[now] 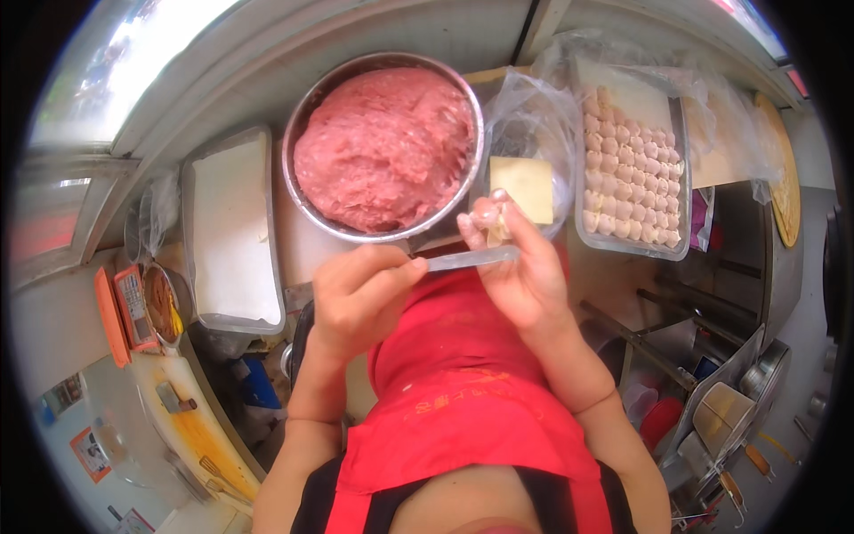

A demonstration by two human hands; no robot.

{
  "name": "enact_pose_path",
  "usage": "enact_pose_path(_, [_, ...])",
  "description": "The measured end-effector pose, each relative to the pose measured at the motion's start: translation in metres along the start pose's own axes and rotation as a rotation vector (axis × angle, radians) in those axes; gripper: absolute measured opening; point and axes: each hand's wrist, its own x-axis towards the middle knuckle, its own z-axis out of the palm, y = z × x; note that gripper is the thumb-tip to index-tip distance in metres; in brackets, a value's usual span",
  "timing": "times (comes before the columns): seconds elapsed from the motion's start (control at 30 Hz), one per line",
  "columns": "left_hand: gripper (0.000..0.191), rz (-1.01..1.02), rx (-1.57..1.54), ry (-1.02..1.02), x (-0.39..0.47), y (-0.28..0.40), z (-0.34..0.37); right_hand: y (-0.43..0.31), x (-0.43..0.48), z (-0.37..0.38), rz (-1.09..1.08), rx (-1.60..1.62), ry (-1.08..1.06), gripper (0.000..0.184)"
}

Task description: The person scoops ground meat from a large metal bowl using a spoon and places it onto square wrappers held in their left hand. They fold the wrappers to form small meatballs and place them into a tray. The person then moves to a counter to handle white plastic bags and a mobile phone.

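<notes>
My left hand (363,294) grips one end of a pale, flat spatula or spreader (472,258), just below a steel bowl (288,150) heaped with pink minced meat (383,150). The blade's far end reaches across to the palm of my right hand (524,267). Between the raised fingers of that hand is a small dumpling (490,219) of pink filling in a thin wrapper. Behind those fingers a stack of square, pale yellow wrappers (524,183) lies on clear plastic. To its right, a clear-rimmed tray (582,227) holds rows of filled dumplings (630,180).
A white-lined tray (233,230) stands left of the bowl, with an orange scale (135,307) and a pot (160,300) beyond it. Crumpled plastic film (727,127) and a round wooden board (780,173) are at the right. Metal racks and pans (724,414) stand lower right.
</notes>
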Motion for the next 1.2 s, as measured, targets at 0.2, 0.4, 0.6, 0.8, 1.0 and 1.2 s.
enact_pose_path(0.2, [0.017, -0.058, 0.077, 0.056, -0.001, 0.001, 0.01, 0.0, -0.003, 0.025, 0.04, 0.008, 0.015, 0.014])
enact_pose_path(0.4, [0.018, -0.055, 0.005, 0.004, 0.001, 0.006, 0.012, -0.003, -0.003, 0.006, -0.036, 0.085, -0.018, 0.011])
enact_pose_path(0.6, [0.019, -0.114, 0.028, 0.007, 0.002, 0.008, 0.017, -0.015, 0.001, -0.008, -0.185, -0.085, -0.111, 0.016])
enact_pose_path(0.8, [0.018, -0.176, -0.008, 0.043, -0.003, 0.006, 0.01, -0.096, 0.026, -0.005, -0.534, -0.547, -0.018, 0.038])
enact_pose_path(1.0, [0.015, -0.22, -0.027, -0.021, -0.006, 0.013, 0.008, -0.241, 0.084, -0.027, -1.016, -1.612, 0.267, 0.033])
enact_pose_path(1.2, [0.013, -0.194, -0.013, -0.02, -0.005, 0.017, 0.009, -0.286, 0.118, -0.038, -0.822, -2.256, 0.487, 0.032])
